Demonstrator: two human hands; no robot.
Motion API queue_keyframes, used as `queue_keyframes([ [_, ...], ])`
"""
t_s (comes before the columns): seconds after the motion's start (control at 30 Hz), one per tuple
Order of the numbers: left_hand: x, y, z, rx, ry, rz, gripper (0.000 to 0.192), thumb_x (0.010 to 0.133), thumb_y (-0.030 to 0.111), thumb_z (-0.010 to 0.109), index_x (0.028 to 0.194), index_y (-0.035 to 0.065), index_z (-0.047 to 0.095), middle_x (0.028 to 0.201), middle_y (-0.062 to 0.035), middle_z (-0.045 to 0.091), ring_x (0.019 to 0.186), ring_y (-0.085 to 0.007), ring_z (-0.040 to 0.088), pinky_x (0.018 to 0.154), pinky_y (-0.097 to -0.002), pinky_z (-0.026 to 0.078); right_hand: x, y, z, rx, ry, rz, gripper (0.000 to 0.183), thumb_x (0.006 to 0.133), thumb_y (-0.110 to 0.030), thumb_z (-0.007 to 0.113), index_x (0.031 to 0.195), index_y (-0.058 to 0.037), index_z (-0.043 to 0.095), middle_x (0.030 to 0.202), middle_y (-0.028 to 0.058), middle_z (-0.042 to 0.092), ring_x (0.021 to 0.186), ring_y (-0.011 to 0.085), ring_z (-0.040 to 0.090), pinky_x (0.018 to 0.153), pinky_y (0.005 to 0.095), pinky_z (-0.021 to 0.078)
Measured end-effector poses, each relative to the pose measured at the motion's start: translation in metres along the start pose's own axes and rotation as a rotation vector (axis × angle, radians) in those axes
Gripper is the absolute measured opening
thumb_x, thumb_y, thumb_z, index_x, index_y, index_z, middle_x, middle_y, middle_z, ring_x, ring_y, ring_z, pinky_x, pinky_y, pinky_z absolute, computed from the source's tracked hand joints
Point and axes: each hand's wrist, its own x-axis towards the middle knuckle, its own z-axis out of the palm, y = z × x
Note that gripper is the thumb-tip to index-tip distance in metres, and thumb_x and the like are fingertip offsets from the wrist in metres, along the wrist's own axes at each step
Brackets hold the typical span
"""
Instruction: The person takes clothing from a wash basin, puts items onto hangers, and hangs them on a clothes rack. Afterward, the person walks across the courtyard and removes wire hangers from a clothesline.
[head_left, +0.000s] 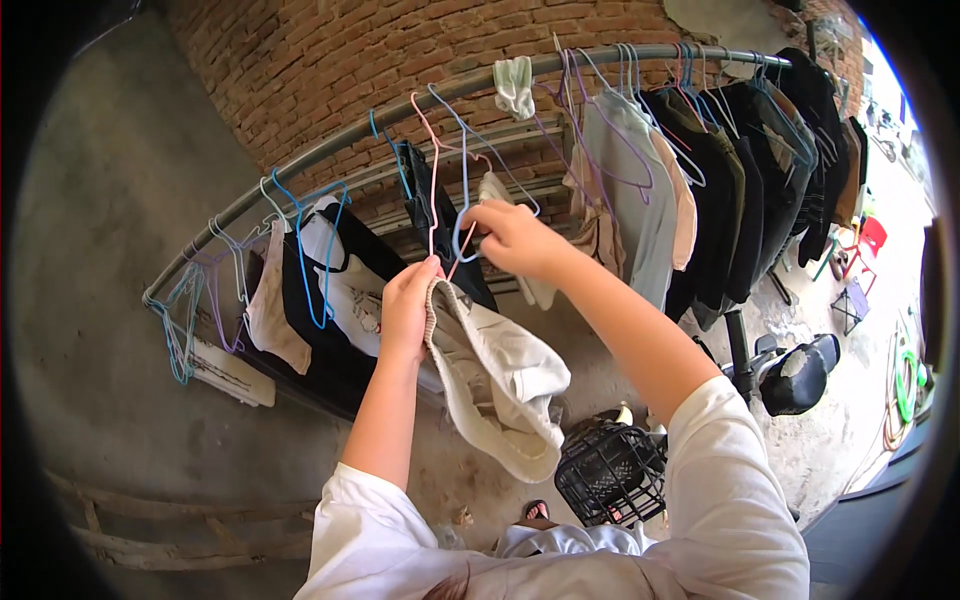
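My left hand (407, 307) grips the waistband of a light beige garment (517, 375) together with the lower edge of a pink hanger (434, 180). The garment hangs down from that hand, its elastic waist opening facing me. The pink hanger's hook rests on the metal rail (465, 86). My right hand (517, 236) is at the end of a light blue hanger (464, 172), fingers bent around it; part of the grip is hidden. This blue hanger also hooks over the rail, just right of the pink one.
Dark jackets (701, 187) and other clothes crowd the rail on the right; bare hangers (184, 322) and more clothes hang on the left. A brick wall (337, 67) stands behind. Below are a black wire basket (611, 472) and a black seat (799, 379).
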Motion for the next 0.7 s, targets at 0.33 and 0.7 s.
queue_keyframes([
  [0.33,0.006,-0.013,-0.012,0.035,0.022,0.02,0.027,0.095,0.025,0.059,0.078,0.0037,0.062,0.067,0.0031,0.055,0.059,-0.0055,0.048,0.055,-0.0222,0.038,-0.003,-0.007,-0.068,0.363,-0.132,0.607,0.065,0.096,-0.048,0.038,0.066,0.0017,0.066,0.06,0.0046,0.055,0.059,0.0147,0.049,0.066,0.0319,0.0407],
  [0.7,0.004,-0.016,-0.018,0.043,0.03,0.065,0.024,0.095,0.024,0.06,0.087,0.0018,0.063,0.068,0.0021,0.058,0.06,-0.0053,0.051,0.057,-0.0216,0.04,0.021,-0.038,-0.098,0.076,-0.396,0.742,0.066,0.089,-0.057,0.053,0.051,-0.0032,0.049,0.061,0.0068,0.056,0.063,0.0162,0.049,0.065,0.0303,0.0402],
])
